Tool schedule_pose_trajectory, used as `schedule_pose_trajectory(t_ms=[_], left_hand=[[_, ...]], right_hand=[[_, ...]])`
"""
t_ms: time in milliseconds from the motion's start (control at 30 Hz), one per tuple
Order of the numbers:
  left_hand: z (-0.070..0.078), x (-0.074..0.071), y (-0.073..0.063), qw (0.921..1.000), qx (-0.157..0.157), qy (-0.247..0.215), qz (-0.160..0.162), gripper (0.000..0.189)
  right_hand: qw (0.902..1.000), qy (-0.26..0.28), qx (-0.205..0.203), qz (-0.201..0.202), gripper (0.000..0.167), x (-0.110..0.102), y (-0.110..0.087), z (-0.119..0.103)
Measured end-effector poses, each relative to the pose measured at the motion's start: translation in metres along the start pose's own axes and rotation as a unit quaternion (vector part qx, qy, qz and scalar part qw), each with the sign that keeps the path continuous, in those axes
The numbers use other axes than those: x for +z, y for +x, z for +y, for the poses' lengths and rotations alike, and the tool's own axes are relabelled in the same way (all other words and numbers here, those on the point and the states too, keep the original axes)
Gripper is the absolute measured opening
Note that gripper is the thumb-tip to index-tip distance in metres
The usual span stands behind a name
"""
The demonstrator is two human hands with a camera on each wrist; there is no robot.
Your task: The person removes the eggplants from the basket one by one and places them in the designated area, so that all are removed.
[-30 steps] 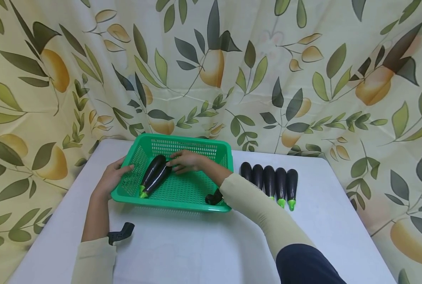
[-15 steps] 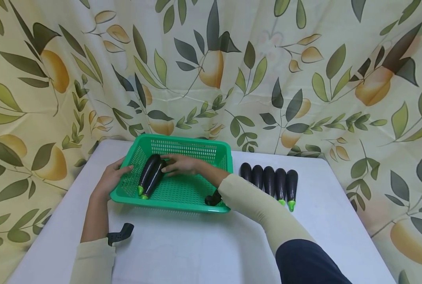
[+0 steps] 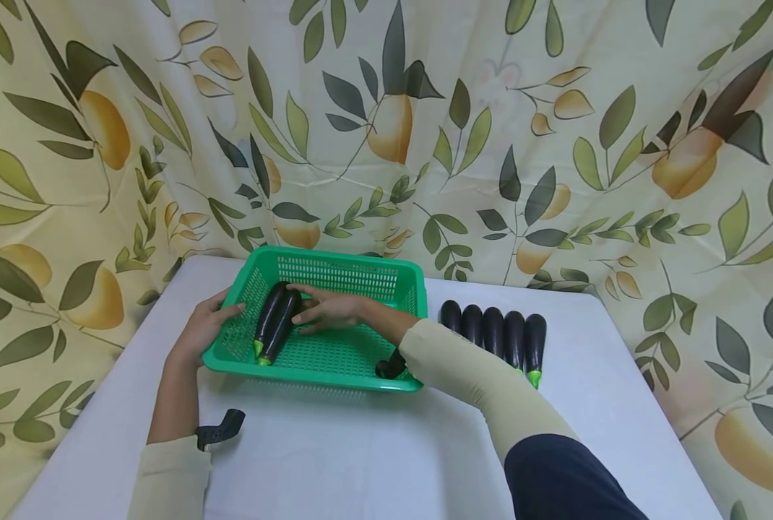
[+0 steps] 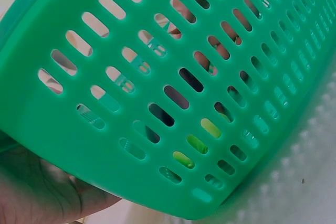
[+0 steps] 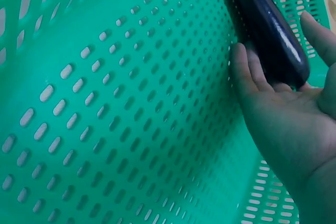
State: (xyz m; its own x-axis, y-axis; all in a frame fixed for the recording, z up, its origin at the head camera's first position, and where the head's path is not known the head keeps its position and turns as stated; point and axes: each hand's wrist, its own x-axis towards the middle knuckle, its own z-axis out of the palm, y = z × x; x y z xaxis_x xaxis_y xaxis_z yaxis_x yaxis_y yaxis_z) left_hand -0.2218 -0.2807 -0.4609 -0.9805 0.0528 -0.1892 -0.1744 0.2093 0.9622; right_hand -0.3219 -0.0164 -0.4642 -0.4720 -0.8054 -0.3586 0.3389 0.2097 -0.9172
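Note:
A green perforated plastic basket (image 3: 334, 354) stands on the table, with two dark eggplants (image 3: 279, 329) lying side by side near its left end, green stem ends toward the front. My left hand (image 3: 206, 323) grips the basket's left rim, thumb over the inside. In the left wrist view, part of that hand (image 4: 39, 192) shows below the green wall. Inside the basket, my right hand (image 3: 329, 310) touches the nearer eggplant's upper end with loosely extended fingers. The right wrist view shows the thumb standing off the eggplant (image 5: 270, 30) and the other fingers partly beneath its rounded end.
Several more eggplants (image 3: 493, 328) lie in a row on the white table (image 3: 360, 462), right of the basket and partly behind the right sleeve. A fruit-patterned curtain (image 3: 386, 144) hangs behind the table. Black wrist devices (image 3: 220, 430) are worn on both arms.
My right hand has shifted left, and the nearer eggplant has moved left and straightened against the other one. The left hand keeps its place on the basket rim.

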Motion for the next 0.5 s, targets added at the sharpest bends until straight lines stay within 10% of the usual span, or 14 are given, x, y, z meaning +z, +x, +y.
schedule_pose_trajectory(t_ms=[500], left_hand=[[0.0044, 0.0014, -0.0032, 1.0, 0.0, -0.003, 0.002, 0.066]], right_hand=[[0.9987, -0.025, -0.011, 0.043, 0.069, -0.0066, 0.0035, 0.0028]])
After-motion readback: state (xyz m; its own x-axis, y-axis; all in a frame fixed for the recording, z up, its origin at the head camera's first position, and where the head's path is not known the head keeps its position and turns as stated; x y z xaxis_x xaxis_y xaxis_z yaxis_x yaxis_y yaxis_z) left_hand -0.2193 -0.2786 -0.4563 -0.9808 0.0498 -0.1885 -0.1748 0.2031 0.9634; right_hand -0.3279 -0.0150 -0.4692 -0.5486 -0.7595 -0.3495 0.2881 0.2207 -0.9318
